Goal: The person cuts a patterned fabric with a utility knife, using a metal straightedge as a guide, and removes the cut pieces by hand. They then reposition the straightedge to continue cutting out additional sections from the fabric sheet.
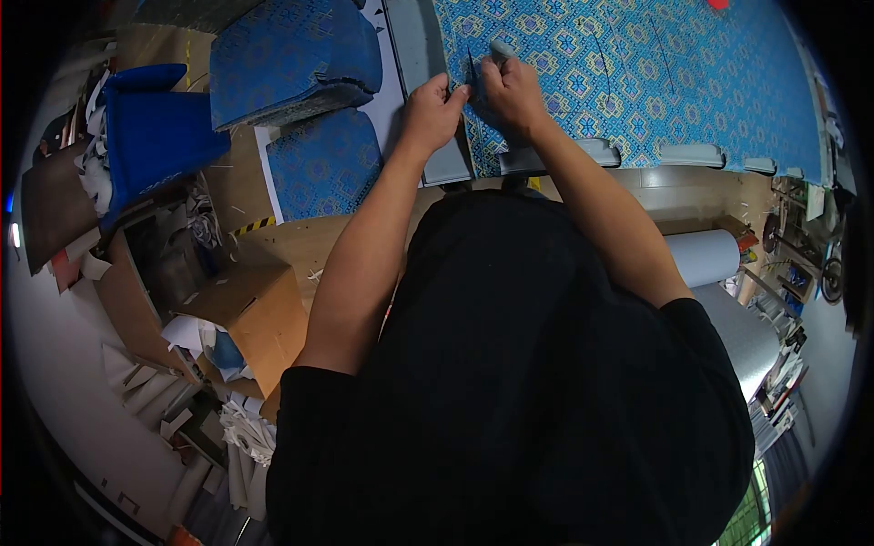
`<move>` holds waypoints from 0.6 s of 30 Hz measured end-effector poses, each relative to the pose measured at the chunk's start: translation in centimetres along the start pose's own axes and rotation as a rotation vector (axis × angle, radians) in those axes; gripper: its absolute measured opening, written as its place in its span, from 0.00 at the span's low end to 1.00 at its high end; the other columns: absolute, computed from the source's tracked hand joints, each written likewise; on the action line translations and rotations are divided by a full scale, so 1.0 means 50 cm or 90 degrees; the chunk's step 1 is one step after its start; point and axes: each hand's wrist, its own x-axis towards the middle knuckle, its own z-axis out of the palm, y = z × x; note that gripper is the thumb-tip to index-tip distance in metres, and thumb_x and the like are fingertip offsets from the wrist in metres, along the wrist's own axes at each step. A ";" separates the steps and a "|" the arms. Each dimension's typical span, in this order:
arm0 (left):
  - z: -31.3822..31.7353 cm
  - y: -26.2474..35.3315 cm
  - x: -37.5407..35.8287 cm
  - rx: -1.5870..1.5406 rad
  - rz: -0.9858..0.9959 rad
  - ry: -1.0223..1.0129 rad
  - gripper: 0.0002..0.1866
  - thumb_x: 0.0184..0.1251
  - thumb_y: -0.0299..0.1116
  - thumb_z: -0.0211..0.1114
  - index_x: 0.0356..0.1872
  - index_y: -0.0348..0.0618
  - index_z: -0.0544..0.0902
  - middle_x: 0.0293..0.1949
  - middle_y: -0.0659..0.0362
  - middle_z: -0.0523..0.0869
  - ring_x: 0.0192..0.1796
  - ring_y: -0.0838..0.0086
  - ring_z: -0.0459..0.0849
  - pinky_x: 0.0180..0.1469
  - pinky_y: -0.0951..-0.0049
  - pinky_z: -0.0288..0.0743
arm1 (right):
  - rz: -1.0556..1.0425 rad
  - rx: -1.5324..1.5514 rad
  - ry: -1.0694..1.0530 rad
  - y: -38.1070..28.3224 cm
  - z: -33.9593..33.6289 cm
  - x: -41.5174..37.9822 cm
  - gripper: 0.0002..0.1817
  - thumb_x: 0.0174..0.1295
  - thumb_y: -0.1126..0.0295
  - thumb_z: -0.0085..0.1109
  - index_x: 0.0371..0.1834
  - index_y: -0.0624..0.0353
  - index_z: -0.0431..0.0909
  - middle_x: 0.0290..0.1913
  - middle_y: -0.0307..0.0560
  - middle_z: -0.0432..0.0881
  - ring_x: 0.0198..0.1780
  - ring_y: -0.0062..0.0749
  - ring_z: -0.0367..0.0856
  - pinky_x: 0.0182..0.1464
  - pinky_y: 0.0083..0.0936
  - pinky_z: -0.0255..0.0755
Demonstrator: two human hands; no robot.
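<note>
Blue patterned fabric [574, 100] with yellow and white motifs lies spread over the table, with a few dark curved lines on it. My left hand [431, 116] is closed at the fabric's left edge, thumb and fingers pinching there. Close beside it, my right hand [513, 96] is wrapped round a tool [500, 48] whose grey rounded end sticks out above the fist. A thin dark pointed shape [472, 64] shows between the two hands. The rest of the tool is hidden in the fist, so I cannot tell its kind.
Left of the table stand blue patterned upholstered blocks [273, 64] and a flat patterned piece [326, 164]. A blue chair [164, 136] and an open cardboard box [259, 318] are farther left. Grey rolls [701, 257] lie at the right. A grey table edge strip [692, 156] runs along the near side.
</note>
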 end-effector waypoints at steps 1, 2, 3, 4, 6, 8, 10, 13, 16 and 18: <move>-0.002 0.011 -0.006 -0.038 -0.028 -0.003 0.10 0.74 0.31 0.66 0.34 0.37 0.78 0.22 0.62 0.80 0.24 0.81 0.75 0.28 0.73 0.69 | 0.000 0.000 -0.001 0.004 0.003 -0.001 0.20 0.72 0.57 0.54 0.32 0.67 0.79 0.27 0.66 0.83 0.34 0.66 0.83 0.36 0.51 0.76; -0.003 0.022 -0.010 -0.077 -0.057 -0.005 0.09 0.74 0.30 0.66 0.35 0.37 0.79 0.23 0.63 0.81 0.24 0.81 0.78 0.28 0.74 0.72 | -0.011 -0.002 0.000 0.009 0.008 0.000 0.21 0.72 0.57 0.54 0.32 0.67 0.80 0.27 0.65 0.82 0.33 0.65 0.83 0.36 0.50 0.76; -0.004 0.025 -0.010 -0.077 -0.057 -0.004 0.09 0.74 0.30 0.66 0.35 0.37 0.79 0.23 0.63 0.81 0.24 0.81 0.78 0.28 0.74 0.72 | -0.022 -0.005 0.002 0.008 0.009 0.001 0.21 0.72 0.57 0.54 0.31 0.67 0.80 0.26 0.65 0.82 0.32 0.65 0.83 0.35 0.49 0.76; -0.006 0.028 -0.010 -0.070 -0.057 -0.011 0.08 0.75 0.30 0.65 0.36 0.38 0.79 0.24 0.63 0.82 0.24 0.81 0.80 0.28 0.75 0.73 | -0.023 -0.005 0.001 0.008 0.007 0.001 0.21 0.72 0.57 0.54 0.31 0.67 0.80 0.26 0.65 0.82 0.32 0.65 0.83 0.35 0.49 0.76; -0.008 0.032 -0.014 -0.062 -0.058 -0.016 0.07 0.75 0.30 0.65 0.37 0.38 0.80 0.24 0.63 0.83 0.25 0.81 0.82 0.28 0.76 0.75 | 0.007 0.043 0.011 0.005 0.003 -0.001 0.22 0.72 0.57 0.55 0.29 0.68 0.80 0.25 0.65 0.81 0.31 0.64 0.83 0.34 0.48 0.75; -0.010 0.033 -0.016 -0.085 -0.039 -0.032 0.07 0.76 0.30 0.65 0.38 0.38 0.80 0.26 0.63 0.84 0.25 0.81 0.82 0.28 0.76 0.74 | 0.026 0.071 0.003 0.001 0.000 -0.003 0.23 0.72 0.57 0.55 0.28 0.69 0.80 0.24 0.65 0.81 0.30 0.63 0.83 0.34 0.48 0.75; -0.011 0.033 -0.015 -0.074 -0.042 -0.034 0.07 0.76 0.30 0.65 0.38 0.38 0.80 0.26 0.63 0.84 0.25 0.81 0.82 0.28 0.76 0.74 | 0.047 0.099 -0.006 0.007 -0.002 -0.005 0.23 0.72 0.57 0.55 0.27 0.69 0.80 0.24 0.64 0.81 0.30 0.63 0.82 0.34 0.47 0.75; -0.013 0.036 -0.016 -0.066 -0.049 -0.037 0.06 0.76 0.30 0.65 0.39 0.38 0.81 0.27 0.63 0.84 0.25 0.81 0.82 0.29 0.77 0.74 | -0.014 0.067 -0.011 0.000 -0.006 -0.008 0.22 0.73 0.59 0.57 0.31 0.72 0.80 0.20 0.58 0.78 0.21 0.33 0.75 0.28 0.34 0.70; -0.012 0.040 -0.018 -0.073 -0.052 -0.038 0.06 0.76 0.30 0.65 0.39 0.38 0.81 0.27 0.63 0.84 0.25 0.81 0.82 0.29 0.77 0.74 | -0.012 0.031 -0.040 -0.011 -0.013 -0.010 0.23 0.71 0.58 0.55 0.27 0.69 0.80 0.24 0.64 0.81 0.30 0.62 0.83 0.34 0.48 0.75; -0.013 0.042 -0.019 -0.076 -0.049 -0.038 0.06 0.76 0.30 0.65 0.39 0.38 0.81 0.27 0.64 0.84 0.25 0.81 0.82 0.29 0.77 0.74 | -0.006 0.031 -0.056 -0.011 -0.012 -0.010 0.22 0.70 0.56 0.55 0.28 0.67 0.81 0.25 0.64 0.82 0.31 0.62 0.83 0.35 0.49 0.75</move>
